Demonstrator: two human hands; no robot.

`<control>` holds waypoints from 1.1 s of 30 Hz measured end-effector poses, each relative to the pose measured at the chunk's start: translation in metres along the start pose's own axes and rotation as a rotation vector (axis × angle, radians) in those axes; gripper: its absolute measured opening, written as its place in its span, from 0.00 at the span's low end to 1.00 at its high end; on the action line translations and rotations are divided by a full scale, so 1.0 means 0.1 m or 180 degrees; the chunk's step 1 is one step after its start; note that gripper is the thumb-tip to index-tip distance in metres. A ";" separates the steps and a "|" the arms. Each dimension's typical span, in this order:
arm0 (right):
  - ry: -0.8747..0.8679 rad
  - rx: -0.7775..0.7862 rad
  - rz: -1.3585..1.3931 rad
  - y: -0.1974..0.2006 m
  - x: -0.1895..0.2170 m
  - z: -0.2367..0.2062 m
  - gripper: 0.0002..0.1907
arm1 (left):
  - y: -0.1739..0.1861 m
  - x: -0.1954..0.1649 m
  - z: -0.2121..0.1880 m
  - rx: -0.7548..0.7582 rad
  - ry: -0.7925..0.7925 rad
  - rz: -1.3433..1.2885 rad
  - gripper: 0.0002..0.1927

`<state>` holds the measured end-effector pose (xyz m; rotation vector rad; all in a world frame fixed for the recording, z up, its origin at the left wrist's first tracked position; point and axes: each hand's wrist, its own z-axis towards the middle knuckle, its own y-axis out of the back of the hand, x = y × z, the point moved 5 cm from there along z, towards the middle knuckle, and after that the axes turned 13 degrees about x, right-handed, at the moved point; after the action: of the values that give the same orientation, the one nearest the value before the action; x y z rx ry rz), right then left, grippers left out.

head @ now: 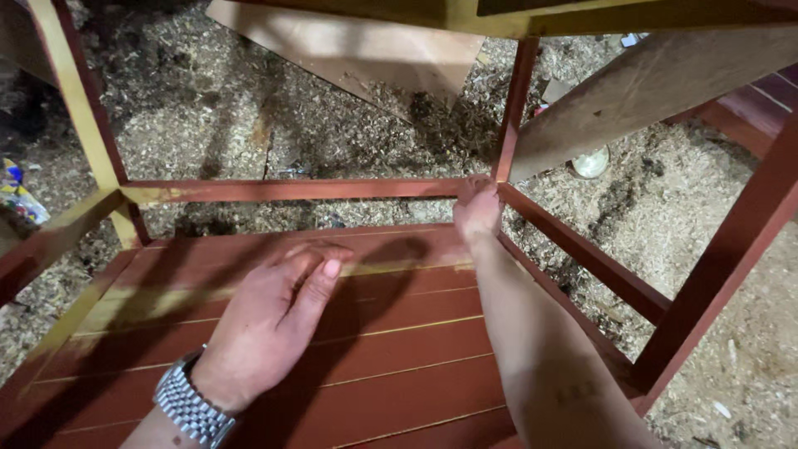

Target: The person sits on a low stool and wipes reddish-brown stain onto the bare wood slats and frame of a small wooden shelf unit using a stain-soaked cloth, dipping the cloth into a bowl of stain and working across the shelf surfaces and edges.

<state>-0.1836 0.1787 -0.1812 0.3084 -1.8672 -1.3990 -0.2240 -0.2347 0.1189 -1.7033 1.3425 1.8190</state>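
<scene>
Frame: red-painted wooden furniture frame with square rails and legs, standing on a floor covered in sawdust and wood shavings; part of the left side shows yellow paint.
Panel: red slatted wooden panel lies flat inside the frame, below the rails, and gives the left hand a surface to press on.
Left hand: left hand rests palm down on the slatted panel, fingers together and extended, gripping nothing; a metal link wristwatch sits on the wrist. Judged purpose: bracing the structure from above.
Right hand: right hand reaches forward to the far corner joint where the horizontal rail meets the upright red leg. Fingers curl against the joint; whether they close around the rail cannot be told, since the fingertips are hidden.
Joint position: far right corner of the frame, directly beyond the panel edge.
Surroundings: bare unpainted wooden board leans diagonally at the right; a flat plywood sheet lies on the shavings behind; a small round pale container sits on the floor near the board.
</scene>
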 end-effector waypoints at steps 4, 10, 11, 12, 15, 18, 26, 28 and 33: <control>0.0396 -0.0177 0.2019 0.03 0.01 0.30 0.28 | -0.01 -0.02 0.01 0.0072 0.0082 0.0005 0.19; 0.1064 -0.0758 0.3400 0.19 0.34 0.45 0.44 | 0.10 -0.11 0.02 -0.0120 -0.0147 0.0066 0.20; 0.1120 -0.0993 0.2929 0.23 0.39 0.36 0.42 | 0.12 -0.11 0.02 -0.0118 -0.0088 0.0092 0.20; 0.0896 -0.0849 0.2924 0.21 0.37 0.29 0.42 | 0.13 -0.11 0.02 -0.0088 -0.0034 0.0064 0.20; 0.0606 -0.0473 0.2360 0.28 0.32 0.10 0.42 | 0.10 -0.15 0.04 -0.0053 -0.0089 -0.0056 0.20; 0.0603 0.0061 0.1815 0.45 0.36 0.12 0.41 | 0.10 -0.19 0.03 -0.0068 -0.0172 -0.0059 0.20; 0.0868 0.0328 0.0568 1.62 0.82 0.65 0.40 | 0.12 -0.28 0.08 -0.0192 -0.0568 -0.0173 0.17; 0.0627 0.0701 -0.0261 1.70 0.71 0.52 0.40 | 0.14 -0.30 0.08 -0.0231 -0.0571 -0.0206 0.17; 0.0432 0.1475 -0.1568 1.11 0.44 0.22 0.39 | 0.15 -0.28 0.04 -0.0078 0.0014 0.0148 0.19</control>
<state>-0.2017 0.2089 -0.0646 1.1286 -2.0672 -1.1839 -0.2305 -0.2292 0.1501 -1.7031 1.3781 1.8654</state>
